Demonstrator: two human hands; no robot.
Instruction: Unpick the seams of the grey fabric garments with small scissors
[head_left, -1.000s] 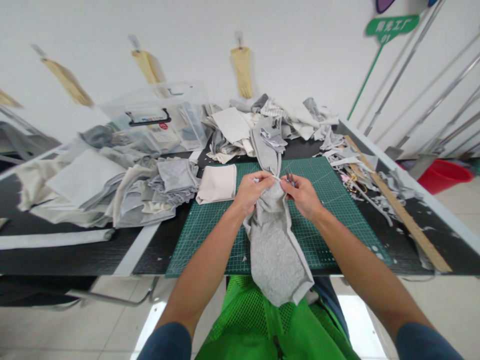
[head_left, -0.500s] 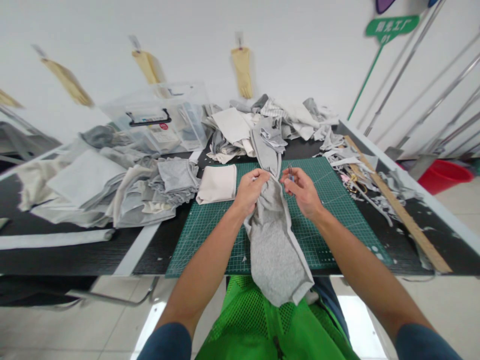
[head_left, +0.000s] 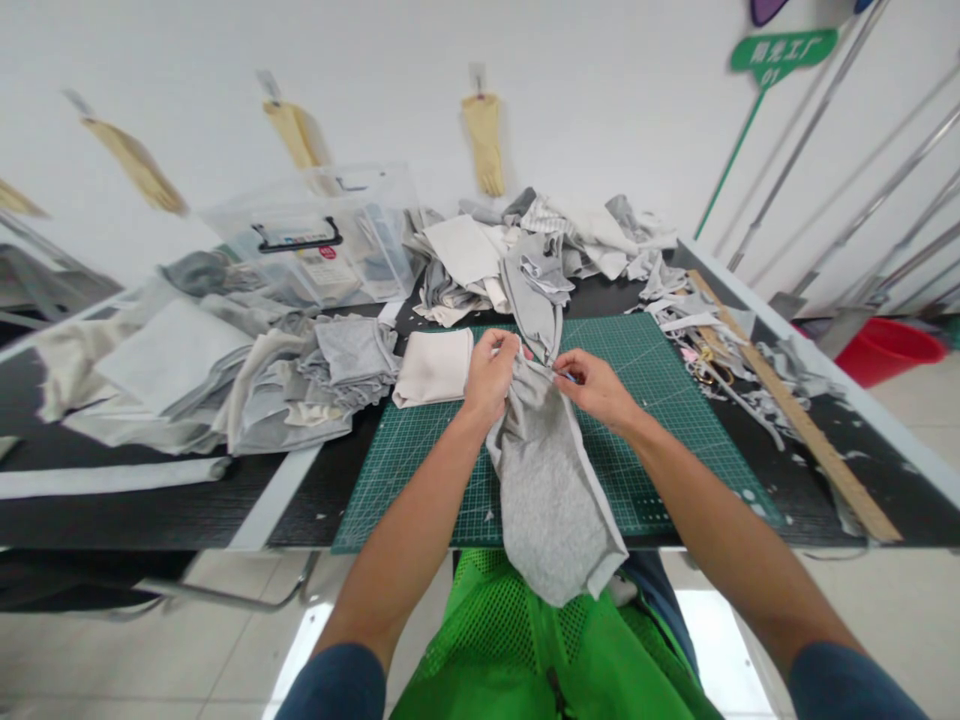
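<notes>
A long piece of grey knit fabric (head_left: pixel 551 480) hangs over the mat and past the table's front edge towards my lap. My left hand (head_left: pixel 491 375) is closed on its gathered upper end. At the fabric's right edge, my right hand (head_left: pixel 596 385) is closed around small snips, mostly hidden by the fingers; a bit of blue shows there. Their metal tip meets the cloth between my hands. Just behind lies another grey fabric strip (head_left: pixel 534 305), reaching back to the heap. Under my hands is the green cutting mat (head_left: pixel 409 480).
A folded cream cloth (head_left: pixel 433 367) lies left of my left hand. Fabric heaps (head_left: pixel 176 355) and a clear plastic box (head_left: pixel 300 250) stand at the left and back. On the right are fabric scraps (head_left: pixel 750 400) and a wooden ruler (head_left: pixel 810 430). Yellow gloves (head_left: pixel 484 145) hang on the wall.
My right hand has moved left and slightly down to the fabric's edge, turning the snips from pointing up to pointing at the cloth. The left hand has shifted slightly left, still gripping the fabric.
</notes>
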